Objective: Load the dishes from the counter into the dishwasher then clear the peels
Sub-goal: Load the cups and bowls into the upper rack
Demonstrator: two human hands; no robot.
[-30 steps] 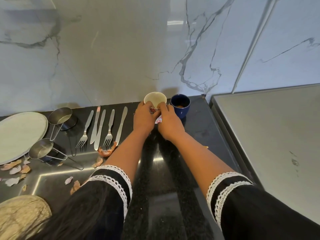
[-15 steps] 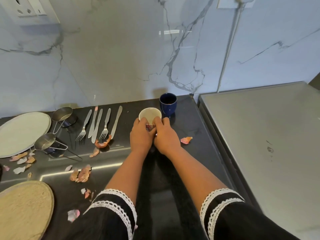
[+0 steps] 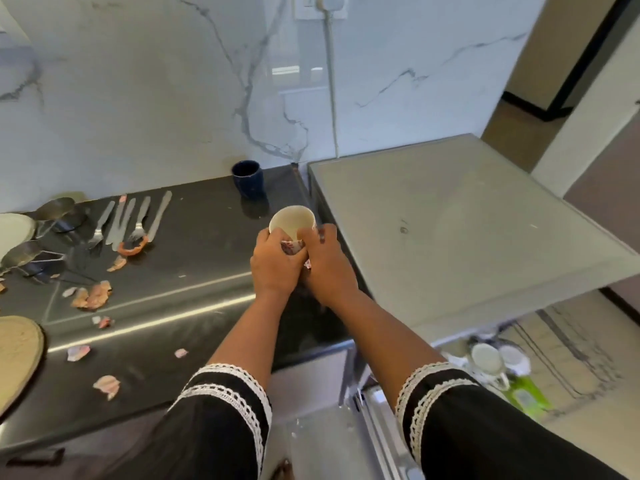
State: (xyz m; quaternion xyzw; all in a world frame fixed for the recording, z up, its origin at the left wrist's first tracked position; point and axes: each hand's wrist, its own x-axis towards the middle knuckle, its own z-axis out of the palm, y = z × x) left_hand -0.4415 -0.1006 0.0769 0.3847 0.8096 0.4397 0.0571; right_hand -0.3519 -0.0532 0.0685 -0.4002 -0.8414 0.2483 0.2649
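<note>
At the far left of my view I see the edge of a white plate (image 3: 14,226) and, nearer to me, a beige round board (image 3: 17,358) on the dark counter (image 3: 194,292). Beside the plate lie two metal measuring cups (image 3: 52,211), one behind the other, with their handles toward me. To the right of them the forks and knives (image 3: 135,220) lie side by side in a row, their long axes running from the wall toward me, with the fork tines at the near end. A curled orange peel (image 3: 133,247) touches the near tip of this cutlery, and more pale pink peels (image 3: 91,296) are scattered over the counter in front. Further right, a dark blue cup (image 3: 246,178) stands upright near the marble wall. In the middle, my left hand (image 3: 275,268) and my right hand (image 3: 327,268) are both wrapped around the lower part of a cream cup (image 3: 292,221) with a red pattern, and the two hands touch each other below it. The cup is near the right edge of the counter, and it seems lifted, but I cannot tell this surely. Its axis is tilted and the open mouth points up and away from me, toward the wall. To the right is the flat grey top of an appliance (image 3: 450,237). Under its near corner I see white cups (image 3: 495,358) in a lower rack, only partly visible.
</note>
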